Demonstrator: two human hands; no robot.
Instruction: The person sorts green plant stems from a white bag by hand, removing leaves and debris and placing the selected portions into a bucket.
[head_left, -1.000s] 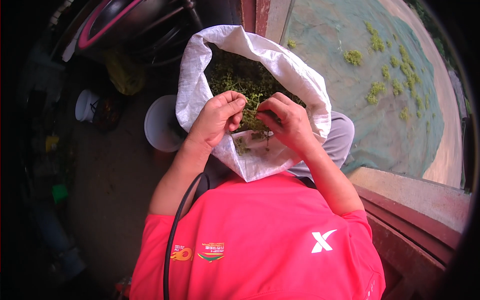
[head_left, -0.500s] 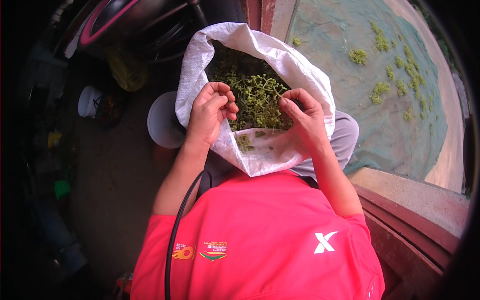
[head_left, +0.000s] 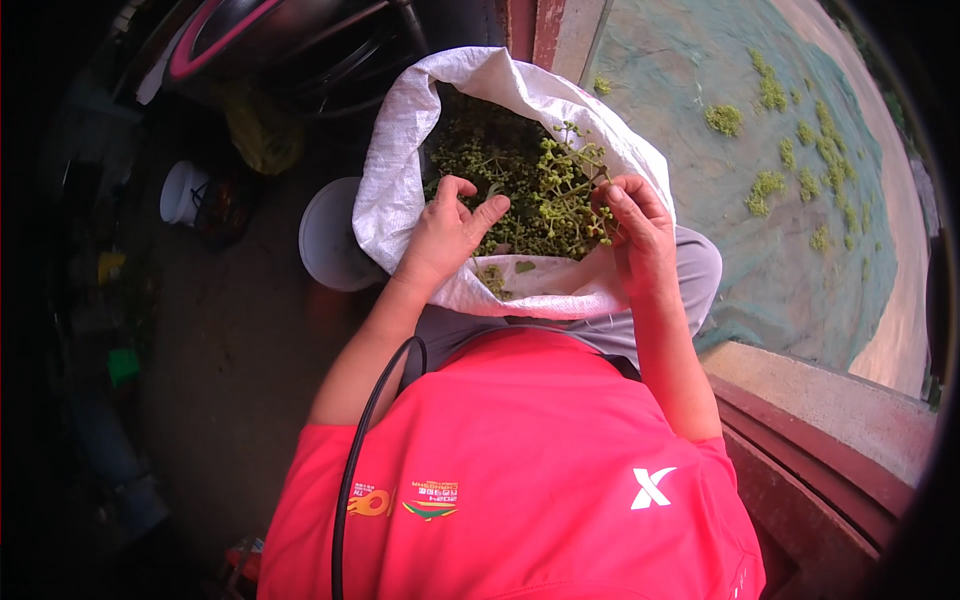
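A white woven sack stands with its mouth wide, its near rim by my lap. Inside lies a heap of green berry clusters on thin stems. At the sack's right side my right hand pinches the stem of a branching green berry cluster, which spreads leftward over the heap. My left hand reaches over the near left rim, thumb and index finger apart, and nothing shows between them. Its other fingers are partly hidden. A small green leaf rests on the sack's inner near wall.
A white bucket stands left of the sack, and a smaller white bucket farther left. Beyond a low ledge on the right, green netting carries scattered green clusters. A black cable runs along my left side.
My left hand has opened from a curled pose and moved lower right over the heap. My right hand has shifted slightly right and down, still pinching a stem, with a larger cluster now raised.
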